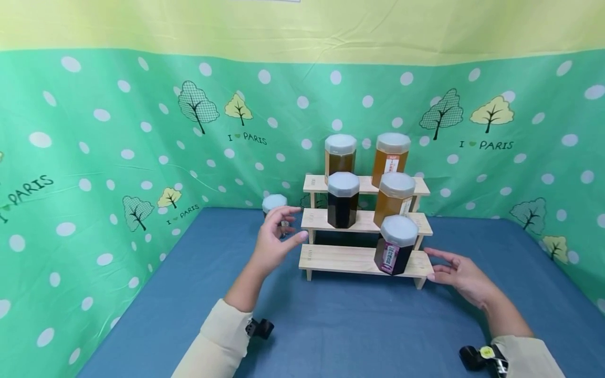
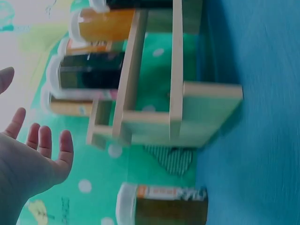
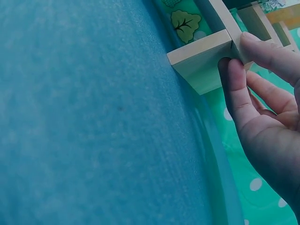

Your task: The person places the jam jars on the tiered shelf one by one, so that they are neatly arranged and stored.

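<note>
A three-tier wooden display shelf [image 1: 337,259] holds faceted jars with pale lids. A dark jar with a purple label [image 1: 396,247] stands at the right of the bottom tier. On the middle tier are a dark jar [image 1: 342,202] and an amber jar [image 1: 393,202]; two amber-brown jars [image 1: 340,160] [image 1: 391,157] stand on top. My left hand [image 1: 273,244], fingers spread and holding nothing, hovers left of the shelf, partly covering another jar [image 2: 171,206] on the table. At the bottom tier's right end, my right hand [image 1: 465,278] touches the wood with thumb and fingertips.
A blue cloth [image 1: 340,325] covers the table. Behind it and along the sides hangs a green curtain [image 1: 156,100] with white dots, trees and lettering. Small black cameras [image 1: 260,328] are strapped to both wrists.
</note>
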A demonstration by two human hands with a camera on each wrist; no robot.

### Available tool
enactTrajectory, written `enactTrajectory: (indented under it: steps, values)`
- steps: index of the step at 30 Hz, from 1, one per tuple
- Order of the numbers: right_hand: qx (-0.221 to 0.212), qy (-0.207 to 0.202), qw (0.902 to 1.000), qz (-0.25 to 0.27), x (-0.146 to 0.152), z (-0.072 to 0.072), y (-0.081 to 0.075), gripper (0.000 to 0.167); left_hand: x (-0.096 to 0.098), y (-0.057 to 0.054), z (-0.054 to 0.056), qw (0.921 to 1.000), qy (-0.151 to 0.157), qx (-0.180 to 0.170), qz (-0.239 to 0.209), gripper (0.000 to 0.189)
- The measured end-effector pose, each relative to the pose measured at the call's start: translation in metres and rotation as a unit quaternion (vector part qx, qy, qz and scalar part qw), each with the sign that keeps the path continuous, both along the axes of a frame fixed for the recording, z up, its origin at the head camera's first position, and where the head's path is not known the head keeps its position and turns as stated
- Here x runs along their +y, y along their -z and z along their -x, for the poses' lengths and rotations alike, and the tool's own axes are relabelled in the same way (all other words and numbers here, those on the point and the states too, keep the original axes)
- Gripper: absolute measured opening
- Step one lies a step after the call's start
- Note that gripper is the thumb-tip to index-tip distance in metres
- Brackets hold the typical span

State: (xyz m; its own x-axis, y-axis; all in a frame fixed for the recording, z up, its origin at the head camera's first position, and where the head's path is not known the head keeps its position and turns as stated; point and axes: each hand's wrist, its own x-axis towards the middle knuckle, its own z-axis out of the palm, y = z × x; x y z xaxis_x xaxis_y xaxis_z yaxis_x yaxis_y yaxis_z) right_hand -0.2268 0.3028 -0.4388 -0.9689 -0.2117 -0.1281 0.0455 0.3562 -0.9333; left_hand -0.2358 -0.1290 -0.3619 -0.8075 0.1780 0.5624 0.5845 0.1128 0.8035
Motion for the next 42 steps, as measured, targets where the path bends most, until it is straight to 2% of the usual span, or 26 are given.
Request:
enactTrajectory:
  steps: [11, 19, 23, 29, 36, 42]
  values:
    - [0.001, -0.006, 0.9999, 0.009, -0.001, -0.002, 0.0, 0.082, -0.042, 0.005, 0.011, 0.9975, -0.07, 0.005, 0.002, 0.045]
    - [-0.006, 0.007, 0.9999, 0.004, 0.0, -0.003, -0.001, 0.086, -0.052, -0.014, -0.001, 0.9956, -0.093, -0.005, 0.01, 0.045]
    - [-0.007, 0.007, 0.9999, 0.008, -0.001, -0.003, 0.0, 0.085, -0.056, -0.015, 0.002, 0.9933, -0.111, -0.022, 0.024, 0.047]
    - [-0.002, 0.006, 0.9999, 0.013, -0.001, -0.003, -0.001, 0.086, -0.062, -0.008, 0.015, 0.9913, -0.119, -0.045, 0.036, 0.05]
    - [-0.005, 0.004, 0.9997, 0.024, -0.003, -0.003, 0.0, 0.084, -0.073, 0.025, 0.051, 0.9906, -0.128, -0.038, 0.032, 0.053]
    - [-0.007, 0.004, 0.9996, 0.026, -0.003, -0.002, 0.0, 0.083, -0.074, 0.035, 0.068, 0.9872, -0.149, -0.047, 0.034, 0.053]
